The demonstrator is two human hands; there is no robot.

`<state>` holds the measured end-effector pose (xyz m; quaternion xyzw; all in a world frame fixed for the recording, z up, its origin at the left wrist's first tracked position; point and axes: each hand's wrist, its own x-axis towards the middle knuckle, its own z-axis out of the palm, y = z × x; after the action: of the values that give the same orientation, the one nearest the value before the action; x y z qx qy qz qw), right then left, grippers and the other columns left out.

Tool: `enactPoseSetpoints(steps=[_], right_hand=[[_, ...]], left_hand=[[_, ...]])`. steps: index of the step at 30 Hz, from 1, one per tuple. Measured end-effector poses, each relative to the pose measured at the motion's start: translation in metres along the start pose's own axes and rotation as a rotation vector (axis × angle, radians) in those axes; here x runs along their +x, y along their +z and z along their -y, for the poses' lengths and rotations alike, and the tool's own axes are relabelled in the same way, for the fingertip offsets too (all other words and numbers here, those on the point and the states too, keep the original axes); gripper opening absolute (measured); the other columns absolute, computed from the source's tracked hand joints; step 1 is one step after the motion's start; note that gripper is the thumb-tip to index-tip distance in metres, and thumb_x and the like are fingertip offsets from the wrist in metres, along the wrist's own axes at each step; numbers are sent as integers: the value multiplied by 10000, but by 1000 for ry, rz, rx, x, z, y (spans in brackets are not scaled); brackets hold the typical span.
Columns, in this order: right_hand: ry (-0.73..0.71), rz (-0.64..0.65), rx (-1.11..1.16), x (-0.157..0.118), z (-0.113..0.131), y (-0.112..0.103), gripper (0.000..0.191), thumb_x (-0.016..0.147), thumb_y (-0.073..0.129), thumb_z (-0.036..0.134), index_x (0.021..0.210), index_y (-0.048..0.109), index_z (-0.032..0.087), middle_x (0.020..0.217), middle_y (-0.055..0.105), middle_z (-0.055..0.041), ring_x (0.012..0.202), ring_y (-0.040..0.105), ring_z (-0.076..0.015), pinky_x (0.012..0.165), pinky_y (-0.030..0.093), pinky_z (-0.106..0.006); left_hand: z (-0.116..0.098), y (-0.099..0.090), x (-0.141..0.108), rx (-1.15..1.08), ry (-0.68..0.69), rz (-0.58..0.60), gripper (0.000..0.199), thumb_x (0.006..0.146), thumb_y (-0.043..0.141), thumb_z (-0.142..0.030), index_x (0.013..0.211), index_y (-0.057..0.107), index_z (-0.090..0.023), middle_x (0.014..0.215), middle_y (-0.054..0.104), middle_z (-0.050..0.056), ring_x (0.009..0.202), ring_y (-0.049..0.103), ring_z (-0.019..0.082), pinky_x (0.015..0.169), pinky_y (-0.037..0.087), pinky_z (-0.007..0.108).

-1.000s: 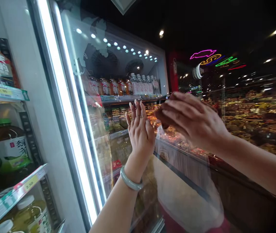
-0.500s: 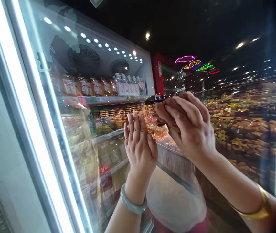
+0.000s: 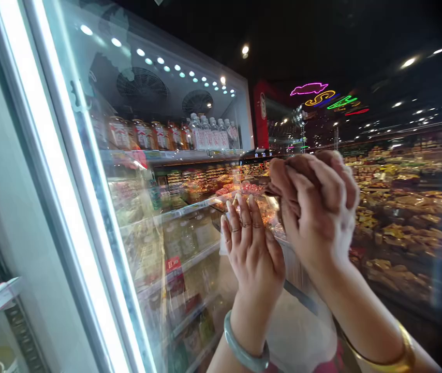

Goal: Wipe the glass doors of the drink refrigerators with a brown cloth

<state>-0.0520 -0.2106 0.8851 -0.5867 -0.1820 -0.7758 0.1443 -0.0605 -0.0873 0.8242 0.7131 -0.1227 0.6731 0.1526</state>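
Head view: the left hand (image 3: 252,259), fingers straight, seems flat against the glass (image 3: 155,269); the right hand's (image 3: 322,223) fingers bend (any grip is unclear). Bottles (image 3: 205,135) reach the shelf's (image 3: 190,156) right end. Progress can't be judged.

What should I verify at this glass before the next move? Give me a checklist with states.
1. Left hand open, nothing visible in its grip: ok.
2. Left fingertips touching the glass: cannot tell.
3. Right grip on a cloth: cannot tell; something brown shows by its fingers.
4. Wrists bare: not ok; pale green bangle left, gold bangle right.
5. Clear gap between hands: cannot tell from this angle.
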Motion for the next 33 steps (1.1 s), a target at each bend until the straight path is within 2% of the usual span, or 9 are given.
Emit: enactPoseSetpoints(steps=[4, 7, 11, 15, 19, 22, 26, 29, 33], right_hand=[[-100, 100, 122, -30, 4, -13, 544, 965, 731, 241, 1492, 596, 265, 1487, 654, -81, 1527, 493, -321, 1293, 438, -561], [-83, 146, 125, -49, -33, -40, 526, 915, 795, 230, 1418, 651, 278, 1375, 721, -63, 1433, 592, -324, 1258, 467, -570], [57, -16, 33, -7, -78, -39, 551, 845, 856, 321, 1369, 699, 254, 1459, 660, -113, 1406, 601, -352, 1272, 431, -575], [20, -4, -56, 26, -54, -11, 509, 901, 791, 289, 1393, 683, 218, 1530, 605, -124, 1508, 495, -370, 1303, 385, -584], [-117, 141, 123, -31, -26, -25, 524, 951, 754, 242, 1459, 625, 237, 1462, 666, -82, 1520, 496, -316, 1302, 420, -539], [-54, 141, 102, -68, -45, -51, 559, 904, 802, 201, 1436, 645, 270, 1414, 686, -85, 1463, 558, -343, 1264, 455, -592], [93, 14, 8, -34, -76, -51, 628, 884, 812, 214, 1475, 624, 314, 1491, 622, -126, 1472, 538, -385, 1250, 451, -632], [81, 7, -1, -12, -69, -37, 577, 936, 744, 257, 1495, 602, 289, 1547, 578, -124, 1542, 455, -392, 1298, 382, -651], [-41, 141, 107, -51, -64, -51, 573, 962, 708, 245, 1517, 574, 296, 1482, 638, -90, 1520, 491, -356, 1274, 441, -617]], left_hand=[[0, -1, -2, -43, 20, -32, 660, 1075, 355, -151, 1722, 231, -190, 1782, 299, 57, 1697, 129, 229, 1405, 89, 440], [2, -4, 0, -73, 9, -2, 661, 1073, 322, -140, 1725, 221, -185, 1788, 284, 47, 1696, 139, 224, 1405, 94, 435], [-6, 1, 9, -26, -18, -20, 668, 1070, 346, -152, 1725, 216, -179, 1792, 264, 53, 1701, 90, 238, 1408, 17, 459], [-16, 8, 19, -28, -57, -14, 663, 1080, 344, -163, 1726, 197, -197, 1806, 200, 41, 1701, 45, 230, 1404, -37, 478], [-21, 9, 19, -60, -36, -37, 649, 1083, 327, -171, 1722, 217, -209, 1805, 195, 29, 1700, 60, 220, 1403, -27, 478], [-34, 12, 13, -76, 26, 5, 652, 1069, 336, -164, 1715, 245, -163, 1789, 266, 61, 1699, 93, 229, 1405, -4, 468], [-60, 20, 7, -80, 115, 55, 642, 1054, 372, -171, 1688, 313, -87, 1769, 319, 116, 1701, 105, 244, 1404, -6, 455], [-68, 23, 4, -111, 100, 43, 643, 1063, 347, -182, 1698, 291, -97, 1772, 323, 107, 1701, 117, 236, 1405, 22, 445], [-62, 25, -4, -157, 125, 6, 653, 1064, 318, -186, 1706, 255, -83, 1764, 337, 123, 1694, 161, 250, 1400, 107, 452]])
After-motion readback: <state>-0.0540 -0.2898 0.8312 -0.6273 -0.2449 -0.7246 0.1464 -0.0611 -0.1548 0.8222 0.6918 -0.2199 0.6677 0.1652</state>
